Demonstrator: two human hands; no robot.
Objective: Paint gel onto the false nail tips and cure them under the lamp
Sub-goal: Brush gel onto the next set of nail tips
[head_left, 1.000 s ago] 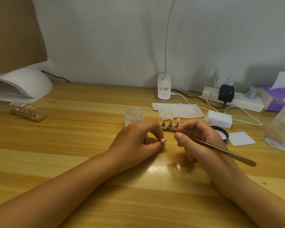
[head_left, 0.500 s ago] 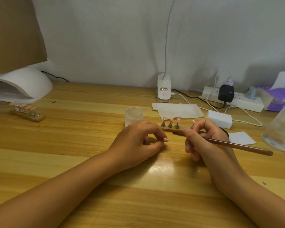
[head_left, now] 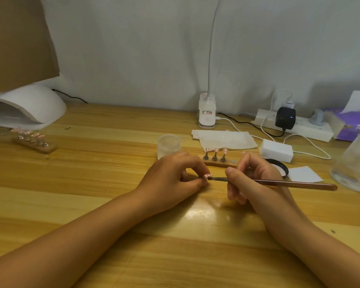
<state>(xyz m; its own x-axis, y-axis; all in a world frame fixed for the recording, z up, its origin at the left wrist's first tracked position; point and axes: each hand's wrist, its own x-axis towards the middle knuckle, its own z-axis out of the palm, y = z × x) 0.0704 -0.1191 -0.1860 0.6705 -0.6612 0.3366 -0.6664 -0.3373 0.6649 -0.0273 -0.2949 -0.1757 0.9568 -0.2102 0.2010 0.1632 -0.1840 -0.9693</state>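
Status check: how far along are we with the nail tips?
Looks done: one strip of tips lies outside the lamp; whether cured, I cannot tell. In hand: the left hand pinches one tip while the brush in the right hand touches it. Likely left: three tips stand on the near strip, one seat vacant, then curing.

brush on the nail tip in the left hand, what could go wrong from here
1. The left hand pinches the small nail tip right where the brush meets it. Gel could smear onto the fingertips, or the tip could slip from the grip.
2. The right hand works just in front of the stand holding three tips, so a knuckle could knock them.
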